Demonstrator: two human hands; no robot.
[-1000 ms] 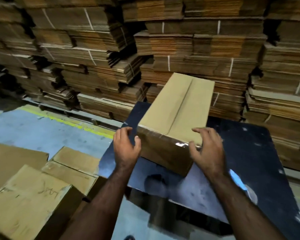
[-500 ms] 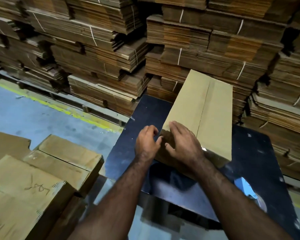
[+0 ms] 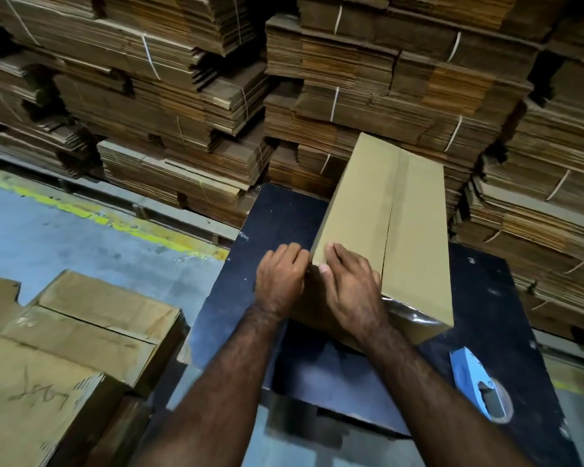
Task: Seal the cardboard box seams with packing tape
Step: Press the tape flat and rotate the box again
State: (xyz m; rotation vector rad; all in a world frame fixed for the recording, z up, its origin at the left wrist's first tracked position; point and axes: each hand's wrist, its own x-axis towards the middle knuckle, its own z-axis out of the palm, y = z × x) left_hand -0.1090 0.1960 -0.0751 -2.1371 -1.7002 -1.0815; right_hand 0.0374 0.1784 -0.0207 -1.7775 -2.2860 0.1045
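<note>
A long closed cardboard box (image 3: 385, 217) lies on a dark blue table (image 3: 506, 305), its top seam running away from me. Shiny clear tape (image 3: 407, 311) shows along the box's near end. My left hand (image 3: 279, 281) presses against the box's near left corner from the side. My right hand (image 3: 349, 291) lies flat over the same corner, thumb on the edge. Neither hand holds anything. A blue tape dispenser (image 3: 479, 385) with a tape roll lies on the table at the right, apart from both hands.
Bundled stacks of flat cardboard (image 3: 351, 79) fill the whole background, close behind the table. Several assembled boxes (image 3: 81, 332) stand at the lower left beside the table. A yellow floor line (image 3: 115, 224) crosses the grey floor on the left.
Both hands came together from the box's two near corners to its near left corner. The view has shifted, so the box sits further right and the tape dispenser has come into view.
</note>
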